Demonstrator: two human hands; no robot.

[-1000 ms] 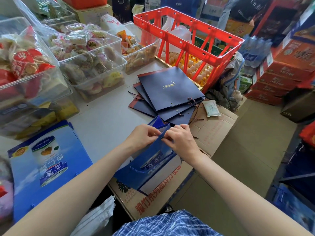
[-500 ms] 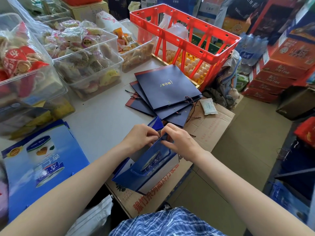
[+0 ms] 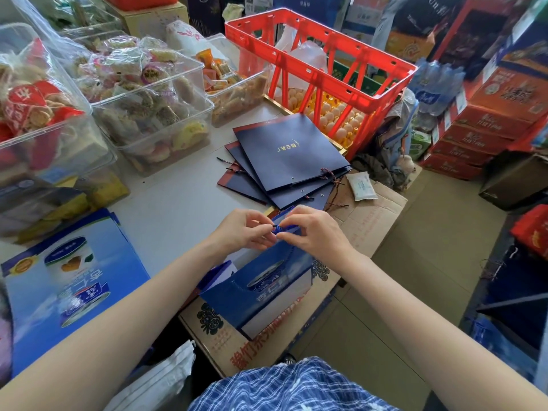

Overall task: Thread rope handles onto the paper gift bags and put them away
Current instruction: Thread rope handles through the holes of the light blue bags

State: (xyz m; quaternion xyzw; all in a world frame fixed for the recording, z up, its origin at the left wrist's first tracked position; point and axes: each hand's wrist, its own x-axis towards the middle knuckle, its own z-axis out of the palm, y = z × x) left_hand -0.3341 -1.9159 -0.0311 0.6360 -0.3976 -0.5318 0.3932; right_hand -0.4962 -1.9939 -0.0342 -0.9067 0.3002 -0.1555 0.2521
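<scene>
Since a moment ago both hands have lifted a little off the blue gift bag (image 3: 261, 295) and drawn the rope end (image 3: 275, 228) up out of its top edge. Before, the fingers were pressed down into the bag's mouth; now the left hand (image 3: 246, 231) and right hand (image 3: 314, 232) meet above it, each pinching the short blue rope between thumb and fingertips. The bag itself has hardly moved: it stands open on the flattened cardboard box (image 3: 370, 215) at the near edge of the counter (image 3: 178, 200).

Beyond the hands a fanned stack of dark navy bags (image 3: 284, 155) lies flat on the counter, twisted cords trailing from the eyelets. To the left lies a flat pile of blue printed bags (image 3: 68, 280).

Clear plastic tubs (image 3: 154, 114) along the far left hold wrapped pastries and biscuits. A red plastic crate (image 3: 320, 69) stands tilted at the counter's far end, with a white plastic bag inside it and trays of eggs (image 3: 335, 117) showing through its bars.
</scene>
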